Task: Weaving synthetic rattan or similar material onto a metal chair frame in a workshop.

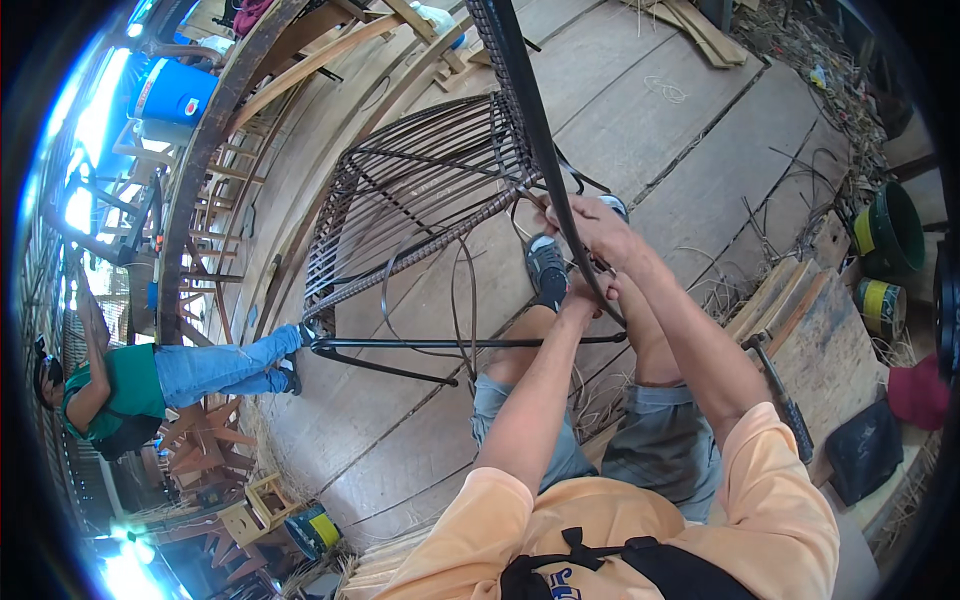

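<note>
Chair tube [546, 130] slants lengthwise from top centre down rightward, left hand [586, 298] by it, fingers curled together, right hand [604, 232] higher, grip unclear.

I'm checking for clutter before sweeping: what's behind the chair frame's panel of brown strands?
Behind the panel of brown strands, bits of the floor show through the gaps. What lies directly behind each strand is covered.
</note>
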{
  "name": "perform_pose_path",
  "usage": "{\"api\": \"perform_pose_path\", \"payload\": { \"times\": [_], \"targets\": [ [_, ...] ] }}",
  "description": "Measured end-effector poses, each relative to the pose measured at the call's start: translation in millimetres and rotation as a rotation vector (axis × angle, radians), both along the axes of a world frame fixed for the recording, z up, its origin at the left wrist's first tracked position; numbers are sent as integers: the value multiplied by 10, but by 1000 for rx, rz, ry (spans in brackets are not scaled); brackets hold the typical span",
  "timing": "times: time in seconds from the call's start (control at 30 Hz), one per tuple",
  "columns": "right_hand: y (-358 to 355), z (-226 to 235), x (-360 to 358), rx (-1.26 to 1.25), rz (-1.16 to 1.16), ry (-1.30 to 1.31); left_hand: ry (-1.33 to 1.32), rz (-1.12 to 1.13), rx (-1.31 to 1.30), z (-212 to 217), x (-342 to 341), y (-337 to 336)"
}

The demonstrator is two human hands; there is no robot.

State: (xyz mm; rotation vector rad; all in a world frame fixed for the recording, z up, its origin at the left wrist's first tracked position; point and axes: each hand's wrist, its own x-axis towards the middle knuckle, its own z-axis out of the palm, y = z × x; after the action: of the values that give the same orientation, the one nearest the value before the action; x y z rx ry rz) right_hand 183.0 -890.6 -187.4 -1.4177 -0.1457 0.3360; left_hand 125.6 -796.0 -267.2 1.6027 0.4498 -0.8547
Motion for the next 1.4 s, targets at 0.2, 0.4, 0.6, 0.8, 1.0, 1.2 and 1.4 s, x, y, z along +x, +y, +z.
{"api": "perform_pose_path", "payload": {
  "times": [0.2, 0.4, 0.6, 0.8, 1.0, 1.2, 1.4],
  "targets": [
    [-252, -364, -50, -123, -68, -56, -55, 108, 27, -272, -96, 146],
    [-2042, -2246, -726, -998, -518, 255, -227, -152, 119, -298, -232, -75],
    [-2644, -1117, -993, -971, -627, 482, -280, -103, 107, -284, -417, 58],
    [-2207, -730, -1236, -1518, 49, 233, -277, 393, -651, 627, 61, 203],
    [-1849, -1247, -1251, -1557, 327, 115, -412, 507, -833, 1243, 184, 213],
    [-1173, -814, -887, -1346, 127, -22, -431, 611, -605, 1122, 45, 244],
    [-418, -164, -215, -846, -497, -632, -472, 555, -566, 943, 32, 231]
  ]
}}
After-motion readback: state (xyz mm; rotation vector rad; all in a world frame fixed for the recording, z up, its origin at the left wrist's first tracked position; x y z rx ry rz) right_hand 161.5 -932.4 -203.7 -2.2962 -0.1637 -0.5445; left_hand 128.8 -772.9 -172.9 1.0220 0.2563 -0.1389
